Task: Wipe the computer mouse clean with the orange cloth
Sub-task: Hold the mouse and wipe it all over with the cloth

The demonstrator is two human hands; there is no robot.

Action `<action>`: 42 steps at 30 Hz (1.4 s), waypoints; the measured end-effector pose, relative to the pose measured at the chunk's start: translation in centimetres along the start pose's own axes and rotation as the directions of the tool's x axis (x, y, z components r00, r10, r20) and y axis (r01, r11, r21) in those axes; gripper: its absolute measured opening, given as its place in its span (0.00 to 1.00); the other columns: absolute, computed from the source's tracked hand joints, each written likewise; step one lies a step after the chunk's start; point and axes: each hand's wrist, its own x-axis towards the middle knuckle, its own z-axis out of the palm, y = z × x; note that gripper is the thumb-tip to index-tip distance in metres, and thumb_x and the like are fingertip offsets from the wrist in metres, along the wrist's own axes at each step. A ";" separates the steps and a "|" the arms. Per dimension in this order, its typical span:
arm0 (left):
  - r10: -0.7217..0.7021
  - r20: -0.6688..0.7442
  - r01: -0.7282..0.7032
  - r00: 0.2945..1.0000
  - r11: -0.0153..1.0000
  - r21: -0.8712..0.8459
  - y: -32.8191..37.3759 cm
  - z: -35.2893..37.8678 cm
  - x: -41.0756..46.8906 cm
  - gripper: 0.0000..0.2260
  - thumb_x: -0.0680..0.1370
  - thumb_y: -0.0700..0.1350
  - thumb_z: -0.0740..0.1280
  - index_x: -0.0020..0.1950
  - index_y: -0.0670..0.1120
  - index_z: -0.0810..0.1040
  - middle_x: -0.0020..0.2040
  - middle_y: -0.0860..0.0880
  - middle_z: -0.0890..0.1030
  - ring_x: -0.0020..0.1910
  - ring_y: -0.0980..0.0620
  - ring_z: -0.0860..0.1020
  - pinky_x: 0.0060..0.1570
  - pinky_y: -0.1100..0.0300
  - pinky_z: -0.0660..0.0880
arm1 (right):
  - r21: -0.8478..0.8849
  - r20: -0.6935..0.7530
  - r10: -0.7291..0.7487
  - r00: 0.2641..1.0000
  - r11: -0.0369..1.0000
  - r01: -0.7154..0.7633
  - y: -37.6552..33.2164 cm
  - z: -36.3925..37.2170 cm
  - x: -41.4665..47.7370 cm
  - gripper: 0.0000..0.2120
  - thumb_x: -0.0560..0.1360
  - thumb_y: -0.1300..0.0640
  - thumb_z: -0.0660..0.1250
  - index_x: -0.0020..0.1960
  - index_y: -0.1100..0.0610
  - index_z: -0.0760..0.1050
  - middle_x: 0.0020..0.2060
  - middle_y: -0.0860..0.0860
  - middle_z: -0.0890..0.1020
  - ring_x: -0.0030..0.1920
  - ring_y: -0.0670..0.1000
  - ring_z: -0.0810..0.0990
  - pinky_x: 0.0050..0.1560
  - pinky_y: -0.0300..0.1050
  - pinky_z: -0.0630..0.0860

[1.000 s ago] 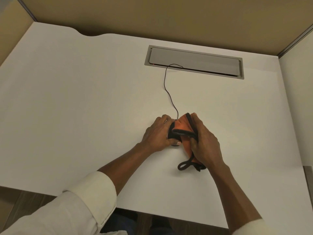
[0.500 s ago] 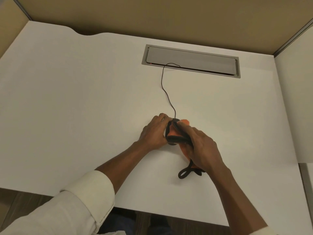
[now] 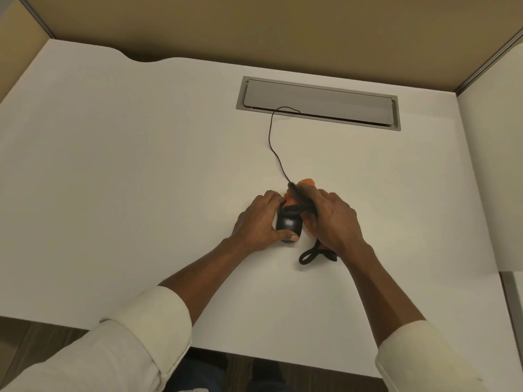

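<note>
A black wired computer mouse [image 3: 289,225] rests on the white desk [image 3: 141,179] near its middle. My left hand [image 3: 259,222] grips its left side, thumb at the near end. An orange cloth with black edging [image 3: 307,183] lies over the mouse's far end. My right hand [image 3: 334,219] presses the cloth against the front and right side of the mouse. A black loop of the cloth's trim [image 3: 310,256] trails on the desk below my right wrist. The mouse's near half is bare; its far half is hidden.
The thin black mouse cable [image 3: 271,137] runs from the mouse up to a grey cable hatch [image 3: 319,103] set in the desk at the back. Tan partition walls [image 3: 254,26] stand behind and on both sides. The desk's front edge lies near my sleeves.
My right hand has pushed the cloth forward, away from me, to the mouse's far end. The mouse's near half, covered before, now shows. My left hand keeps its grip.
</note>
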 end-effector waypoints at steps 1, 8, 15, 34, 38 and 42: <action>-0.006 -0.004 0.006 1.000 1.000 0.000 0.0 0.0 0.0 0.36 0.69 0.65 0.79 0.70 0.50 0.73 0.67 0.53 0.75 0.62 0.50 0.76 0.55 0.49 0.80 | -0.013 -0.003 -0.025 1.000 1.000 0.025 -0.1 0.1 -0.6 0.25 0.84 0.52 0.63 0.80 0.47 0.64 0.57 0.50 0.83 0.49 0.56 0.79 0.43 0.52 0.80; -0.001 0.000 0.001 1.000 0.999 -0.045 0.1 0.0 -0.1 0.32 0.72 0.62 0.75 0.70 0.46 0.76 0.66 0.47 0.78 0.63 0.45 0.78 0.60 0.46 0.81 | 0.007 -0.029 -0.095 0.995 0.995 0.096 -0.9 0.8 -4.7 0.27 0.81 0.57 0.67 0.79 0.47 0.68 0.55 0.48 0.84 0.44 0.54 0.76 0.37 0.52 0.80; 0.046 0.034 -0.048 0.998 0.998 0.037 -0.1 -0.2 -0.2 0.37 0.70 0.67 0.76 0.72 0.49 0.72 0.69 0.53 0.72 0.64 0.49 0.74 0.54 0.45 0.82 | 0.035 -0.073 0.031 0.997 0.999 -0.028 -0.3 1.4 -3.7 0.26 0.80 0.56 0.66 0.76 0.41 0.66 0.58 0.42 0.82 0.49 0.53 0.75 0.39 0.52 0.79; 0.033 0.021 -0.031 0.999 0.995 -0.092 -0.8 0.3 -1.2 0.44 0.67 0.59 0.79 0.79 0.45 0.68 0.76 0.48 0.72 0.69 0.44 0.74 0.63 0.40 0.79 | -0.206 0.041 -0.441 0.897 0.874 0.439 2.8 1.4 -5.8 0.39 0.75 0.64 0.73 0.82 0.47 0.64 0.69 0.45 0.79 0.50 0.54 0.76 0.27 0.48 0.78; 0.042 0.018 -0.041 0.999 0.997 -0.065 -0.9 0.1 -1.3 0.45 0.65 0.61 0.81 0.77 0.53 0.67 0.74 0.58 0.69 0.65 0.50 0.73 0.55 0.43 0.81 | -0.172 -0.011 -0.381 0.925 0.911 0.373 3.3 0.3 -2.9 0.32 0.80 0.56 0.70 0.81 0.45 0.63 0.66 0.45 0.80 0.50 0.53 0.74 0.30 0.51 0.79; 0.023 0.031 -0.021 0.999 0.998 -0.057 -0.7 0.0 -1.2 0.46 0.62 0.64 0.81 0.76 0.54 0.67 0.72 0.60 0.70 0.62 0.52 0.73 0.53 0.45 0.81 | -0.133 -0.046 -0.263 0.964 0.958 0.255 3.2 0.2 -0.3 0.27 0.82 0.54 0.68 0.79 0.47 0.67 0.62 0.47 0.82 0.51 0.54 0.75 0.35 0.51 0.79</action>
